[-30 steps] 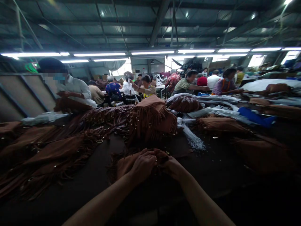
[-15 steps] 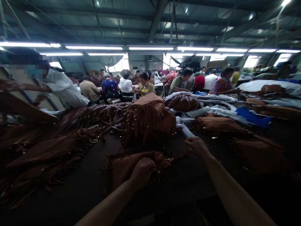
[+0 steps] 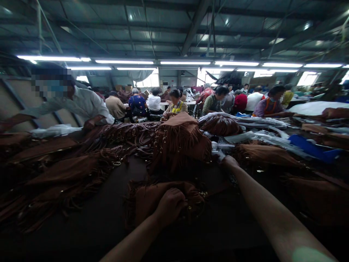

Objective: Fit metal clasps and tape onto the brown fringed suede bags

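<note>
A brown fringed bag (image 3: 152, 194) with small gold-coloured metal fittings lies on the dark table in front of me. My left hand (image 3: 172, 203) rests on its upper part, fingers curled round a fold of the brown material. Farther off, my right hand (image 3: 229, 163) reaches to a bunch of clear, whitish plastic strips (image 3: 221, 147). Its fingertips point down and away among them, too hidden and dark to show a grip. Just left of that hand stands a heap of brown fringed bags (image 3: 181, 133).
More fringed bags (image 3: 65, 169) spread over the left side. Brown straps (image 3: 128, 133) with metal rings lie behind. To the right are bags (image 3: 268, 153), white plastic (image 3: 275, 133) and a blue piece (image 3: 313, 147). A co-worker (image 3: 87, 103) leans over the far left; several people sit beyond.
My right hand has moved farther forward, up to the plastic strips. My left hand stays on the bag. The view has shifted left, and the co-worker at left has lowered a brown piece.
</note>
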### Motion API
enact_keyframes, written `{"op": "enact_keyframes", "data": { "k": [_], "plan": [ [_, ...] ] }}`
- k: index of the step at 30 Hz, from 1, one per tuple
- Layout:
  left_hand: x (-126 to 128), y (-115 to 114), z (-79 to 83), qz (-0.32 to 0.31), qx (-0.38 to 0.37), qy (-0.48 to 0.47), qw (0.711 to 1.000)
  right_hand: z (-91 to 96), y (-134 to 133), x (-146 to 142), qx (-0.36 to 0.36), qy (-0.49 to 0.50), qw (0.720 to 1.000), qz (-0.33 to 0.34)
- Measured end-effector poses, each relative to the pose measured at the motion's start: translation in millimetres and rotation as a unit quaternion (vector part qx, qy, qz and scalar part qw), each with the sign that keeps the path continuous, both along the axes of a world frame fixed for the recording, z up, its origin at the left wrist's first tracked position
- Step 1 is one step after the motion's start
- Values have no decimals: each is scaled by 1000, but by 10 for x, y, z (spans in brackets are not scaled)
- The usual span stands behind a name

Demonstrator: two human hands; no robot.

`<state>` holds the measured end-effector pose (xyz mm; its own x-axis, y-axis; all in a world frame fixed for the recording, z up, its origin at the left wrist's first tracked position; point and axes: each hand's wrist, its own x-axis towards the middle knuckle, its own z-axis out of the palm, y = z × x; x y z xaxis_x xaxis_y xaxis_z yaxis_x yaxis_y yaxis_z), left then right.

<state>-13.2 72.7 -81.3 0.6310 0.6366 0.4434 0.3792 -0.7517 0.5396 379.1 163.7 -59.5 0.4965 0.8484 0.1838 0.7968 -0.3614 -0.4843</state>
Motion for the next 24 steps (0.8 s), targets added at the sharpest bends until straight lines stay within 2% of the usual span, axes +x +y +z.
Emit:
{"op": "enact_keyframes", "data": {
  "k": [4,10,14,17,19,20,22,24],
  "plan": [
    [-3,-6,3,1,-6,-5,1000,60,-164,93,74,82,992,57],
    [-11,-9,15,-9,-12,-16,1000,261,-402,24,218,144,964,52],
    [-16,-8,26,-12,-29,-27,999,615,-549,-65,322,140,936,18],
    [-19,-8,30,2,-53,-48,997,915,-793,-376,384,92,918,33],
    [-20,-7,33,11,-79,-64,995,990,-1035,-779,376,44,922,82],
    [-21,-5,35,11,-93,-70,993,964,-1171,-1026,341,38,932,122],
    [-25,-1,38,3,-115,-78,990,777,-1447,-1552,222,50,949,218],
    [-31,5,39,-1,-122,-85,989,468,-1675,-2016,117,105,954,257]
  ]
}}
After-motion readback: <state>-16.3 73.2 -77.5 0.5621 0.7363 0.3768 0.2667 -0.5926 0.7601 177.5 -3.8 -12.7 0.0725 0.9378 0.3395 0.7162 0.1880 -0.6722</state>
